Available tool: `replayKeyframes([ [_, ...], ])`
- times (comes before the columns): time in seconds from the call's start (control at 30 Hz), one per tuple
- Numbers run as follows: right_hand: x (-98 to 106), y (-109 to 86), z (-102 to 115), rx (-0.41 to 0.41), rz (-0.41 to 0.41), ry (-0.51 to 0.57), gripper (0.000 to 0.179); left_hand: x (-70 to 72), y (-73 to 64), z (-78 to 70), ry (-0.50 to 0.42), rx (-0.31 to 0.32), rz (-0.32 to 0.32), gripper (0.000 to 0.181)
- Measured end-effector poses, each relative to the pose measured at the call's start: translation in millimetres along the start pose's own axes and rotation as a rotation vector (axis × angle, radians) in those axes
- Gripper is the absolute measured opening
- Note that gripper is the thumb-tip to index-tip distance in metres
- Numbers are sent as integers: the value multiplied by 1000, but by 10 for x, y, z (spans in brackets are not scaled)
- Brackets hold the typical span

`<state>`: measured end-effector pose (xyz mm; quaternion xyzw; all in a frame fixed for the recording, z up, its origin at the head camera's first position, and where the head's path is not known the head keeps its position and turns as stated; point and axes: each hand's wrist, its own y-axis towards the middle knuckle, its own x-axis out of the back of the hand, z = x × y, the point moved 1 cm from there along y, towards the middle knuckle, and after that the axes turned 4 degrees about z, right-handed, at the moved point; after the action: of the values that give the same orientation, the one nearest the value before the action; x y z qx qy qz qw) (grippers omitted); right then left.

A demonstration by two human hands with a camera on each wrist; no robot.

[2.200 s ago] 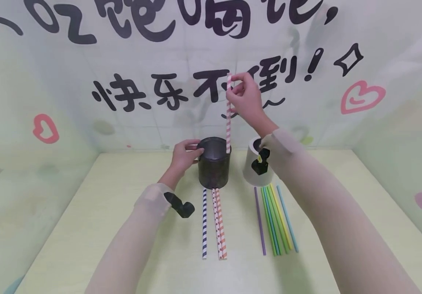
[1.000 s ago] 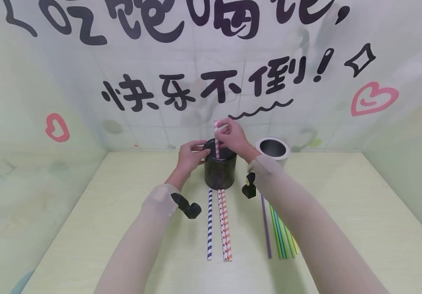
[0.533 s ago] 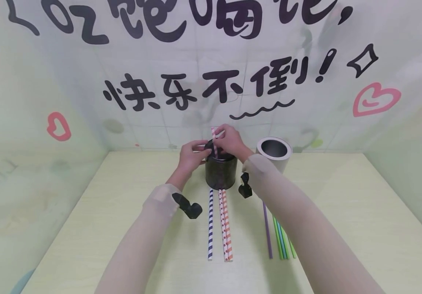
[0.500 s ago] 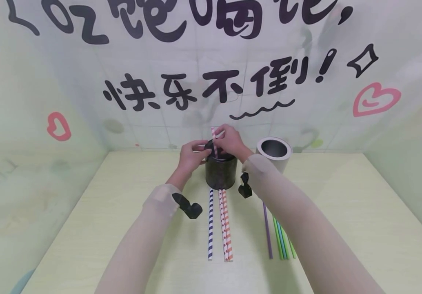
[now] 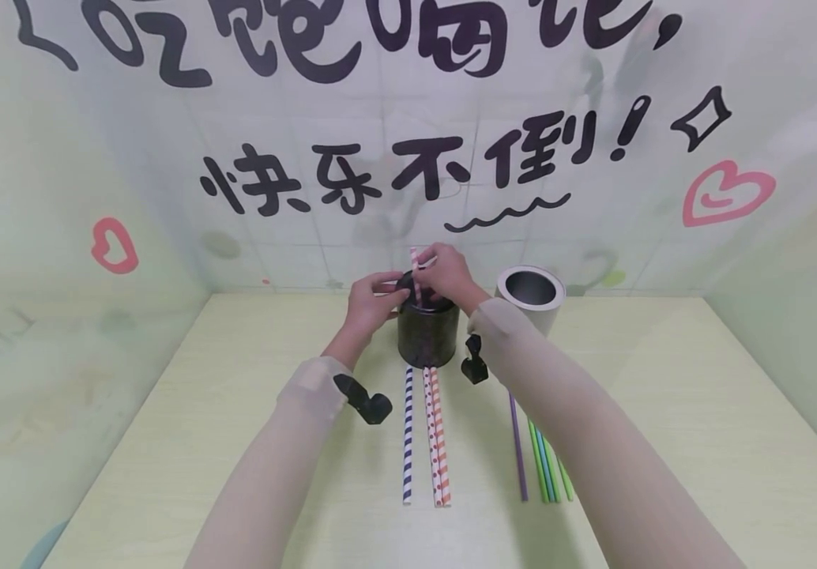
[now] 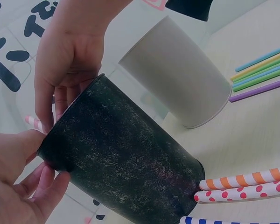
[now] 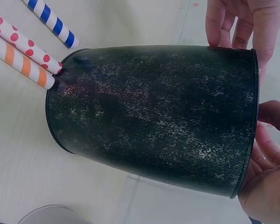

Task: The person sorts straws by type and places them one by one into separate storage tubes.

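Note:
A black, speckled cylindrical pot (image 5: 427,338) stands upright on the table, wider at its rim than its base in the right wrist view. My left hand (image 5: 369,307) grips the rim from the left, thumb at the near edge. Above the opening, my right hand (image 5: 446,270) pinches a pink-and-white striped straw (image 5: 414,257). The straw's lower part is inside the pot, hidden by its wall; its top sticks up past my fingers. In the left wrist view, a short piece of the pink straw (image 6: 33,122) shows between both hands.
A blue-striped straw (image 5: 408,435), a red-dotted straw (image 5: 432,442) and an orange-striped straw (image 5: 441,450) lie before the pot. To the right stands a white pot (image 5: 558,296), dark inside. Purple (image 5: 517,450) and several other plain coloured straws lie partly under my right arm.
My right hand has come down from high above the rim, lowering the pink-striped straw into the black pot. Over the last half second both hands are nearly still. My left hand keeps its grip.

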<state>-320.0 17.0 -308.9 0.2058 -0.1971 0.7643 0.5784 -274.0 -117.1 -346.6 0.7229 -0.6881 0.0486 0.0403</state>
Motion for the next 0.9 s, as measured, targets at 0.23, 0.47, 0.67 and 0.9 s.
replayKeyframes([
  [0.23, 76, -51, -3, -13, 8, 40, 26, -22, 1, 1, -2, 8, 3, 36],
  [0.47, 169, -96, -9, -14, 52, 103, 28, -7, -2, -5, -8, 7, 5, 36],
  [0.67, 262, -166, 3, 4, 98, 85, 30, -4, -5, -4, 3, 9, 7, 37],
  [0.9, 363, -332, -1, 50, 149, 75, 30, -17, -9, -4, 7, 8, 1, 36],
])
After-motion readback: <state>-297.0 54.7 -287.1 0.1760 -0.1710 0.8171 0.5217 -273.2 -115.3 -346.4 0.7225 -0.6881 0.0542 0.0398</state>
